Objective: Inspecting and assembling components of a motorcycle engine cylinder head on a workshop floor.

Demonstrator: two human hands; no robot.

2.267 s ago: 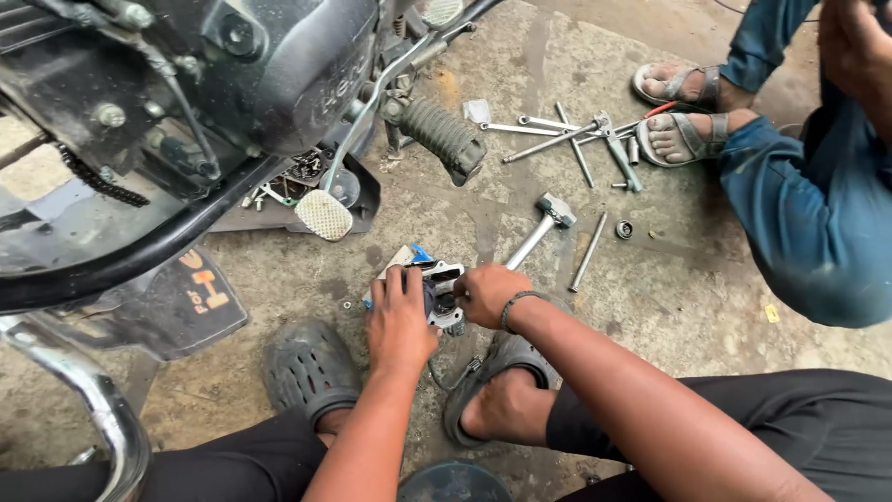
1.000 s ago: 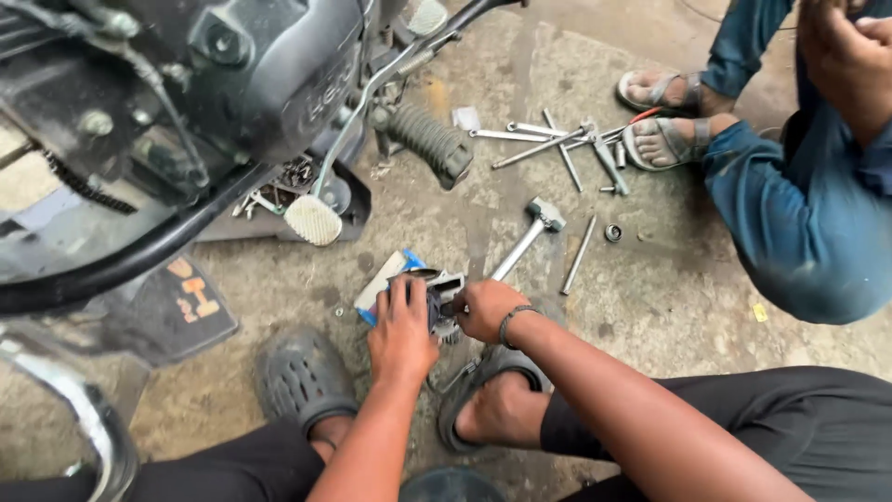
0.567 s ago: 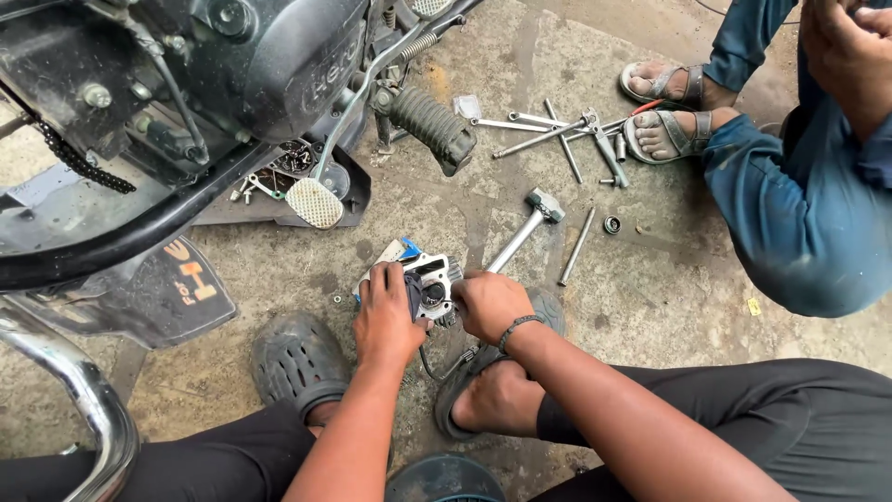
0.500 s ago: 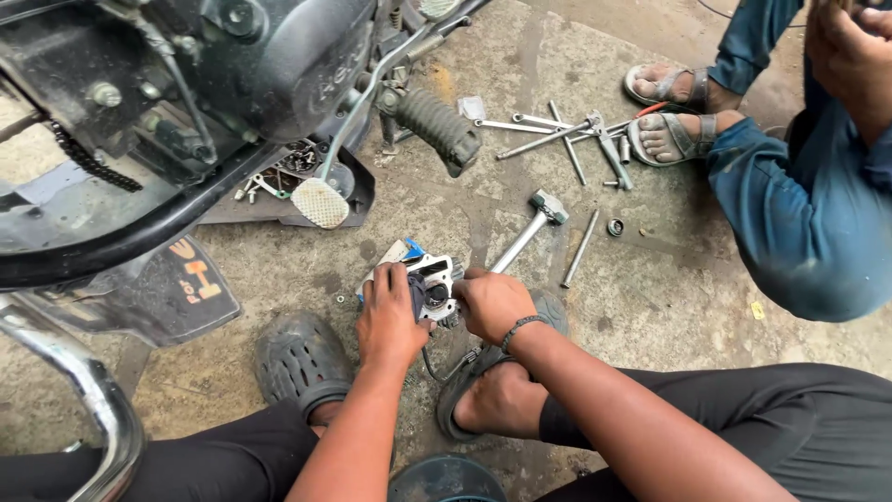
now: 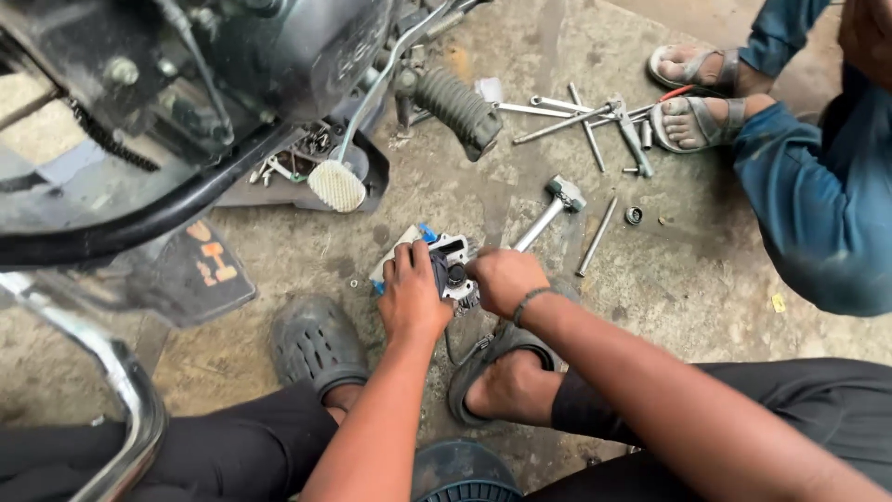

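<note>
Just below the motorcycle engine (image 5: 232, 65), on the stained concrete floor (image 5: 706, 279), a small metal engine part (image 5: 453, 272) is gripped from both sides. It is clasped on its left by the left hand (image 5: 412, 297), fingers curled over its top edge, and on its right by the right hand (image 5: 505, 281), closed around its side. A white and blue packet (image 5: 395, 256) is partly seen beneath the part. To the right of the part a hammer-like tool (image 5: 550, 209) is laid, and beyond it a scatter of long bolts and wrenches (image 5: 585, 116). Sandalled feet (image 5: 692, 93) of another person are seen by those tools.
</note>
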